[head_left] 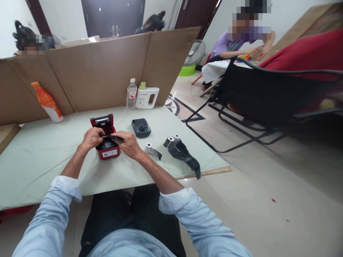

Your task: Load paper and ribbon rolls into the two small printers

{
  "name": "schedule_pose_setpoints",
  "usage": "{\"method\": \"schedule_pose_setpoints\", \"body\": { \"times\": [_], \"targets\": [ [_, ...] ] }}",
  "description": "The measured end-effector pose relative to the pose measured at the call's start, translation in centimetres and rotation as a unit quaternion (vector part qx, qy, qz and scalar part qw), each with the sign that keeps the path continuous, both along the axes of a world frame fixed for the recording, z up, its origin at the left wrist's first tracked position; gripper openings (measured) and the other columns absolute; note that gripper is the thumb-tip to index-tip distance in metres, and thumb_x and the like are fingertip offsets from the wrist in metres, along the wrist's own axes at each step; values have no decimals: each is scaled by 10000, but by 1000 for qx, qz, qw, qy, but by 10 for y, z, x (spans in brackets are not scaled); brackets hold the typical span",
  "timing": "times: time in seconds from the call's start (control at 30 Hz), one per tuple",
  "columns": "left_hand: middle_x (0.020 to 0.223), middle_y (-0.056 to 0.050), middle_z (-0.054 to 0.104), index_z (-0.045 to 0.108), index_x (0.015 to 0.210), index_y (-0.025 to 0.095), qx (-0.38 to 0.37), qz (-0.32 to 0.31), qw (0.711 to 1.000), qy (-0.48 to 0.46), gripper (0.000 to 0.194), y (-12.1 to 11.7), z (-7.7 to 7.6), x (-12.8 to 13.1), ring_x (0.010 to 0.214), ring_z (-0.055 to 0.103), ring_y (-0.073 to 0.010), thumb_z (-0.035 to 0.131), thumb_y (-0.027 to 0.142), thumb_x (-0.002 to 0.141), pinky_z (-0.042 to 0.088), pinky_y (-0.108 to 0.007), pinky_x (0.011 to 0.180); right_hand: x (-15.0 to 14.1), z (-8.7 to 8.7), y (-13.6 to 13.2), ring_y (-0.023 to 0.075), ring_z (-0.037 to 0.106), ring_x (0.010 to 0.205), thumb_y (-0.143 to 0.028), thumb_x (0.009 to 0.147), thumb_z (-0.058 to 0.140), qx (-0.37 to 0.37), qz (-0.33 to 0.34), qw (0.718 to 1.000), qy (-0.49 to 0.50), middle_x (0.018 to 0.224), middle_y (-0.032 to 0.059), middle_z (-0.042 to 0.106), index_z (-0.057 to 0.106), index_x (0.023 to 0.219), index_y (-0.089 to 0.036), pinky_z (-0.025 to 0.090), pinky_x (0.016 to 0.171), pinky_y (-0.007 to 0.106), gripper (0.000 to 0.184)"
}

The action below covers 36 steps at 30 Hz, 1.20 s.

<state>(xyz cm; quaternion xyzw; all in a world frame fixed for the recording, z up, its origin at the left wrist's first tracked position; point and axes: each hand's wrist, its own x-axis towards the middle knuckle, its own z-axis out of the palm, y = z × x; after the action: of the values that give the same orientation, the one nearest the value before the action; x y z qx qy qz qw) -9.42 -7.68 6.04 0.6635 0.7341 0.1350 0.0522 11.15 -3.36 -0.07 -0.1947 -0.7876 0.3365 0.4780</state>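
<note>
A small red and black printer [109, 152] stands on the table with its lid raised, a white label on its front. Over its opening, a black paper strip [117, 138] stretches between my hands. My left hand [92, 138] has its fingers closed at the strip's left end, the fingertips partly hidden inside the printer. My right hand [129, 143] pinches the strip's other end at the printer's right side. Right of that hand lie a small paper roll [148, 147] with a dark tail and two more paper rolls [169, 142] with a long blackened strip [184, 156].
A dark grey device [141, 127] sits behind the rolls. Along the cardboard partition [102, 71] stand an orange bottle [47, 102], a water bottle [131, 94] and a white jug [146, 97]. A black folding chair [257, 96] is at the right; other people sit beyond.
</note>
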Motion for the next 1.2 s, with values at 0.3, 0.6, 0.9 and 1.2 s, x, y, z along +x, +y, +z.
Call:
{"method": "schedule_pose_setpoints", "body": {
  "times": [0.3,0.6,0.9,1.2],
  "targets": [
    [872,-46,798,815,898,275,-17,3,999,40,256,13,-5,-4,821,700,-240,683,174,703,496,-307,705,-5,4,4,186,745,907,-155,977,625,29,-24,997,-70,1010,33,806,820,1029,-249,584,844,310,222],
    [941,-98,798,833,942,267,-53,41,993,95,250,25,-1,5,956,727,-310,723,185,733,529,-365,826,-13,-1,9,221,690,947,-124,925,678,96,-59,981,-160,1047,37,811,821,1070,-263,547,890,354,247],
    [980,-104,802,830,1006,278,-33,39,992,112,264,24,-9,4,1031,719,-309,724,203,775,531,-369,881,-15,-18,-3,268,655,1036,-37,855,678,159,-76,969,-173,1125,76,793,804,1143,-258,530,928,408,384],
    [933,-93,818,853,968,297,-43,43,993,104,307,22,-6,5,935,741,-306,696,176,734,529,-352,764,-14,-11,10,226,686,949,-172,985,645,124,-53,982,-136,1048,55,805,812,1126,-268,537,900,365,239]
  ]
}}
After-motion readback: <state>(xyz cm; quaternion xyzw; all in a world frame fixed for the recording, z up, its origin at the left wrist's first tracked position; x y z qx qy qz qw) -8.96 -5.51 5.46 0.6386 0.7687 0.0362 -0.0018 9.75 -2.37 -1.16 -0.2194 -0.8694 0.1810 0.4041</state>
